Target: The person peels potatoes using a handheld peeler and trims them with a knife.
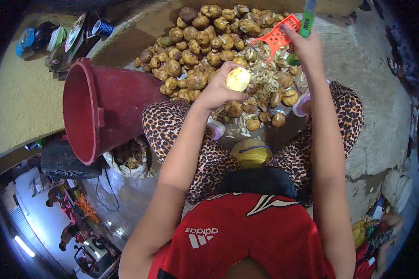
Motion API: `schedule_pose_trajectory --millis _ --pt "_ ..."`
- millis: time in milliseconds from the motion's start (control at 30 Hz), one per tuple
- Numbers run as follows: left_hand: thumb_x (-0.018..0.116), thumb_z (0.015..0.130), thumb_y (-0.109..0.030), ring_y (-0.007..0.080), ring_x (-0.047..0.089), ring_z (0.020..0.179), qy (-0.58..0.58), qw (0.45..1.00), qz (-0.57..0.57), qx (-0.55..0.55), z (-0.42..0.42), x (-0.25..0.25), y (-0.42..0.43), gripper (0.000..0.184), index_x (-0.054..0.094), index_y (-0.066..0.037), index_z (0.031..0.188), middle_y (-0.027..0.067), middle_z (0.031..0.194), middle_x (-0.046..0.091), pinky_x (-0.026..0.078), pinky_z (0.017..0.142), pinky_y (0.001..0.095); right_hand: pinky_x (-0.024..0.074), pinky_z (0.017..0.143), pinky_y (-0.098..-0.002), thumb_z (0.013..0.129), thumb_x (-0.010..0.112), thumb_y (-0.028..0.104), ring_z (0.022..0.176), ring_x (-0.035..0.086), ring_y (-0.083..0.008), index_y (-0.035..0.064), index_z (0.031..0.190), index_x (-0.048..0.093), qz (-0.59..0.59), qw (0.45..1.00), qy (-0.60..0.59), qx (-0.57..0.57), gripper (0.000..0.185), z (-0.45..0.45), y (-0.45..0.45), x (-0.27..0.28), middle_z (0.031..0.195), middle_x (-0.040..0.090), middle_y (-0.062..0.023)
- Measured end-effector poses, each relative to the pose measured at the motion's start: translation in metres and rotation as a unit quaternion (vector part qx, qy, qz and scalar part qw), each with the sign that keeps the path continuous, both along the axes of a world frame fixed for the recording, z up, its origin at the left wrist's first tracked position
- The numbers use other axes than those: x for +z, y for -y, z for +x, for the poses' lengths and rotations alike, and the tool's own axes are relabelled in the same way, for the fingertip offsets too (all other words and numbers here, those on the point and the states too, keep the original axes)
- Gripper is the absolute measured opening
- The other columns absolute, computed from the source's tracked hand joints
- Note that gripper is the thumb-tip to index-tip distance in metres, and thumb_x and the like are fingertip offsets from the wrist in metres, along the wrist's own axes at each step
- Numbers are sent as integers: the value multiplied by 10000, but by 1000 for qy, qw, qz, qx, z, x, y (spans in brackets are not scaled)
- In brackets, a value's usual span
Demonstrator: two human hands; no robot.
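Note:
My left hand is closed around a peeled, pale yellow potato with a few brown specks. My right hand grips an orange Y-shaped peeler, its blade end pointing down and left, apart from the potato. A green object shows beside the right fingers; whether that hand also holds it, I cannot tell. Beyond both hands lies a heap of brown, unpeeled potatoes. Pale peel strips are scattered over the heap's right side and on the floor between my feet.
A large dark red bucket lies tilted at the left, its mouth facing left. Below it are a white sack and a tire. A yellow container sits between my knees. Other people are at the lower right and lower left.

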State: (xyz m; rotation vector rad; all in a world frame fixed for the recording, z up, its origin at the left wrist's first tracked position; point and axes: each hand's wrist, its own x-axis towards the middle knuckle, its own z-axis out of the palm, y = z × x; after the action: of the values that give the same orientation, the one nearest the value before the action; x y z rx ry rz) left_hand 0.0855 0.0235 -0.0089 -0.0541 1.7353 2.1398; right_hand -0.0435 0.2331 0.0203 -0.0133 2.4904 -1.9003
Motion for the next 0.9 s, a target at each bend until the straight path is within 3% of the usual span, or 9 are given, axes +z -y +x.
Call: schedule_pose_trajectory --millis 100,133,267,400,533,633,767,800,900 --pt "797 539 -38 104 484 941 -43 996 -79 -7 -1 0 -1 681 442 -77 1119 10 1019 515 410 814 250 388 419 -233 746 697 197 465 485 -74 37 746 561 12 997 -72 31 210 11 11 0 597 561 -11" --pt "805 538 -50 106 488 937 -50 995 -84 -6 -2 -1 0 680 447 -71 1116 12 1015 519 412 816 252 384 419 -224 750 692 183 461 474 -68 41 758 553 21 998 -3 50 199 25 16 22 603 558 -5" --pt "817 534 -76 114 500 921 -33 993 -110 -3 -1 1 -1 663 468 -46 1098 22 997 535 419 820 262 407 409 -240 714 715 249 447 501 -91 34 789 562 -85 994 -5 72 274 17 14 10 580 552 -10" --pt "804 534 -88 116 510 917 -22 992 -122 -17 -4 -4 -1 664 469 -24 1104 45 986 549 425 822 275 407 421 -241 708 720 275 463 511 -92 37 761 567 -34 986 74 148 287 38 31 20 589 553 -11" --pt "774 564 -68 83 516 851 -47 988 -141 -50 0 -7 3 576 515 -64 1078 -21 925 559 427 792 241 434 475 -260 711 714 290 490 539 -102 44 801 584 103 981 -132 99 292 28 29 1 619 584 -21" --pt "766 568 -68 76 504 865 -109 967 -220 -61 0 -5 4 562 519 -63 1072 -19 936 553 423 792 241 426 459 -253 714 712 282 484 536 -99 43 801 589 37 998 -41 12 282 6 6 11 622 589 -25" --pt "770 565 -78 80 500 872 -89 977 -187 -52 -2 1 -1 571 522 -61 1079 -12 939 552 418 801 244 416 437 -244 708 716 276 467 523 -93 47 835 577 -11 989 67 130 297 37 28 24 598 561 -13" --pt "772 563 -82 82 500 872 -76 982 -164 -54 -3 5 -2 575 523 -61 1081 -9 938 553 417 804 244 421 434 -250 702 716 280 462 514 -93 42 847 568 22 984 44 172 316 42 32 20 607 559 -18" --pt "789 552 -96 88 501 875 -78 986 -145 -26 -3 6 -3 602 523 -57 1090 -5 942 556 416 812 246 425 435 -258 700 715 280 461 507 -90 39 842 565 68 993 -7 92 318 39 29 26 618 564 -22"
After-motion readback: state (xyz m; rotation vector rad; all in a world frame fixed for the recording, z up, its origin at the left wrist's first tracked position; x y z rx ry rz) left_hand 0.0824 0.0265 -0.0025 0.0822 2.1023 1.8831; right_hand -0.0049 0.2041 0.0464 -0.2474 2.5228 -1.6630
